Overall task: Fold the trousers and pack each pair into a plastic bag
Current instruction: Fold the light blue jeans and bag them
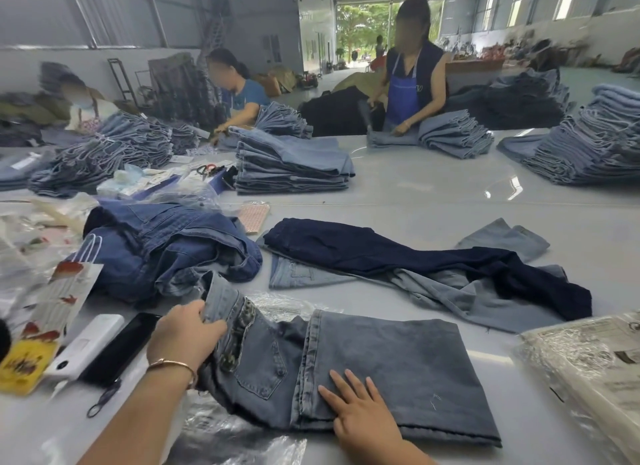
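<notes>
**Trousers Mid-Fold on Desk**

Grey-blue trousers (391, 367) lie folded on the desk (433, 194), apparently over a plastic bag (277, 307). Left hand (185, 336) pinches the waistband, lifting it. Right hand (360, 412) lies spread flat, pressing the folded legs.

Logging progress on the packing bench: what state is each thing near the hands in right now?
Left hand: gripping the jeans' waistband.
Right hand: flat, pressing the folded legs.
Grey-blue jeans: partly folded, not bagged.
Plastic bag: lying under the jeans.
Navy trousers: unfolded, spread out.
Phone: screen dark.
</notes>
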`<state>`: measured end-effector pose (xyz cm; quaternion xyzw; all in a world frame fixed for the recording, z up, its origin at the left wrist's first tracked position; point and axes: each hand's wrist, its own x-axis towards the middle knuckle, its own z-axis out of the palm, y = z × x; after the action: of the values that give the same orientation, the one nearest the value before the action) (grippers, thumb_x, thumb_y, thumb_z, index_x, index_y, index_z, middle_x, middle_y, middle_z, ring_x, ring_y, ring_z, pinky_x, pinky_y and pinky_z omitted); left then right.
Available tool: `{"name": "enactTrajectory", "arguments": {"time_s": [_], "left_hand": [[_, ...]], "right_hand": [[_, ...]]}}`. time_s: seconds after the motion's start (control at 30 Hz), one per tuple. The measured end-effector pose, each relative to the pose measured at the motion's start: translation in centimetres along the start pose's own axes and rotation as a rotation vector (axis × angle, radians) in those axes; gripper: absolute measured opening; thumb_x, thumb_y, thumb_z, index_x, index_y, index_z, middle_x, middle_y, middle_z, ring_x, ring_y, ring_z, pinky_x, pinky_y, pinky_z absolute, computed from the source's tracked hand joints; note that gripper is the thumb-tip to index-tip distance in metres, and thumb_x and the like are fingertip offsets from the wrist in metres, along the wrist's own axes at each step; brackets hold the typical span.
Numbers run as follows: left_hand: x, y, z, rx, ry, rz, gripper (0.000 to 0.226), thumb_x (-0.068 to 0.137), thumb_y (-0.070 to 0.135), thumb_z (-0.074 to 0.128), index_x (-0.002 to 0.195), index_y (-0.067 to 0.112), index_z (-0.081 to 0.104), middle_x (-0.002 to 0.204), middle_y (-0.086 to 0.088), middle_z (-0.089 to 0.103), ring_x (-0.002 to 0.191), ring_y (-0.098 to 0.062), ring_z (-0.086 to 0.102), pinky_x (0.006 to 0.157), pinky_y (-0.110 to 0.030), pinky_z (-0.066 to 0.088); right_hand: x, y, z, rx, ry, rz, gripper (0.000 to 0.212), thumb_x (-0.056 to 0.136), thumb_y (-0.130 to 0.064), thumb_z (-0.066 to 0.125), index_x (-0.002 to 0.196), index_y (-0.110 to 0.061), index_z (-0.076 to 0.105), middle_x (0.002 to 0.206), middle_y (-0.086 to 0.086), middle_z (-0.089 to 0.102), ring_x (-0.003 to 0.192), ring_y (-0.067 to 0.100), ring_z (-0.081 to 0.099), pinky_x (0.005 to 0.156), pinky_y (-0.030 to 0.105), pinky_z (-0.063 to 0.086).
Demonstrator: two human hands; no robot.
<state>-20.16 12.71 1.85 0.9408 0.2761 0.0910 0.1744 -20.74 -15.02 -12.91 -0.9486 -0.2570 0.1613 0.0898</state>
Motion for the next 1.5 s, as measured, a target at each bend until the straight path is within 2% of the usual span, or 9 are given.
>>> {"name": "enactTrajectory", "arguments": {"time_s": [0.13, 0.37, 0.57, 0.67, 0.77, 0.9, 1.1, 1.3, 1.5], "left_hand": [[-1.4, 4.9, -1.0, 0.015, -0.012, 0.111, 0.016, 0.076, 0.028, 0.063, 0.079, 0.013, 0.059, 0.076, -0.006, 0.06, 0.073, -0.026, 0.055, 0.064, -0.032, 0.046], [-10.0, 15.3, 5.2, 0.032, 0.06, 0.669, 0.012, 0.085, 0.03, 0.054, 0.091, 0.02, 0.053, 0.091, 0.002, 0.044, 0.075, -0.018, 0.05, 0.065, -0.026, 0.04], [-15.3, 17.0, 10.3, -0.243, -0.383, 0.982, 0.043, 0.088, 0.031, 0.057, 0.128, 0.015, 0.054, 0.123, -0.001, 0.061, 0.109, -0.017, 0.057, 0.094, -0.027, 0.045], [-13.6, 14.5, 10.5, -0.477, 0.062, 0.997, 0.021, 0.086, 0.02, 0.058, 0.102, 0.014, 0.07, 0.105, 0.005, 0.066, 0.1, -0.007, 0.06, 0.088, -0.02, 0.048], [-10.7, 12.2, 10.9, -0.44, 0.227, 0.73, 0.024, 0.089, 0.024, 0.048, 0.096, 0.013, 0.068, 0.101, 0.004, 0.062, 0.099, -0.013, 0.055, 0.09, -0.026, 0.045], [-7.7, 11.2, 13.5, -0.276, -0.161, 0.399, 0.029, 0.097, 0.027, 0.051, 0.124, 0.02, 0.06, 0.124, 0.002, 0.055, 0.114, -0.017, 0.051, 0.098, -0.029, 0.041], [-6.9, 14.5, 17.2, -0.711, -0.609, -0.198, 0.054, 0.089, 0.043, 0.061, 0.134, 0.02, 0.042, 0.11, -0.005, 0.062, 0.089, -0.02, 0.067, 0.078, -0.035, 0.056], [-8.5, 16.8, 20.8, -0.459, -0.574, -0.071, 0.047, 0.082, 0.06, 0.06, 0.111, 0.024, 0.049, 0.1, 0.003, 0.064, 0.089, -0.016, 0.062, 0.07, -0.028, 0.047], [-8.8, 16.4, 21.4, -0.6, -0.421, -0.116, 0.032, 0.083, 0.04, 0.07, 0.091, 0.016, 0.05, 0.086, -0.002, 0.063, 0.074, -0.013, 0.059, 0.061, -0.029, 0.046]], "right_hand": [[-0.1, 0.1, -1.5, 0.187, -0.041, -0.007, 0.057, 0.097, -0.031, 0.037, 0.152, -0.034, 0.02, 0.162, -0.006, 0.001, 0.149, 0.015, -0.002, 0.119, 0.039, -0.004], [-1.7, 3.4, -11.6, 1.863, 0.009, 0.185, 0.045, 0.082, -0.055, 0.06, 0.114, -0.023, 0.06, 0.109, 0.011, 0.062, 0.092, 0.025, 0.064, 0.074, 0.044, 0.056], [-3.2, 9.2, -12.0, 1.555, 0.236, 0.505, 0.02, 0.079, 0.01, 0.064, 0.096, -0.001, 0.065, 0.078, 0.013, 0.071, 0.071, 0.028, 0.066, 0.066, 0.035, 0.055], [-4.4, 11.8, -11.6, 1.569, 0.319, 0.476, 0.03, 0.077, 0.013, 0.063, 0.097, -0.008, 0.068, 0.086, 0.014, 0.074, 0.079, 0.033, 0.071, 0.07, 0.042, 0.059], [-6.1, 14.1, -11.3, 1.587, 0.414, 0.503, 0.031, 0.077, 0.013, 0.062, 0.096, -0.011, 0.068, 0.085, 0.015, 0.074, 0.075, 0.033, 0.072, 0.061, 0.038, 0.058], [-8.1, 17.2, -10.5, 1.615, 0.491, 0.587, 0.034, 0.073, 0.012, 0.062, 0.098, -0.011, 0.067, 0.085, 0.019, 0.073, 0.077, 0.038, 0.07, 0.064, 0.044, 0.058], [-9.2, 21.4, -8.4, 1.436, 0.555, 0.723, 0.039, 0.072, 0.014, 0.063, 0.102, -0.011, 0.066, 0.083, 0.014, 0.074, 0.073, 0.033, 0.071, 0.07, 0.045, 0.058], [-9.3, 22.9, -5.2, 0.777, 0.465, 0.89, 0.041, 0.082, -0.017, 0.071, 0.119, -0.022, 0.053, 0.114, 0.002, 0.067, 0.103, 0.028, 0.062, 0.089, 0.04, 0.048], [-9.9, 23.2, -6.2, 1.279, 0.512, 0.825, 0.046, 0.078, 0.013, 0.066, 0.113, -0.017, 0.06, 0.09, 0.005, 0.075, 0.08, 0.029, 0.072, 0.075, 0.046, 0.057]]}}
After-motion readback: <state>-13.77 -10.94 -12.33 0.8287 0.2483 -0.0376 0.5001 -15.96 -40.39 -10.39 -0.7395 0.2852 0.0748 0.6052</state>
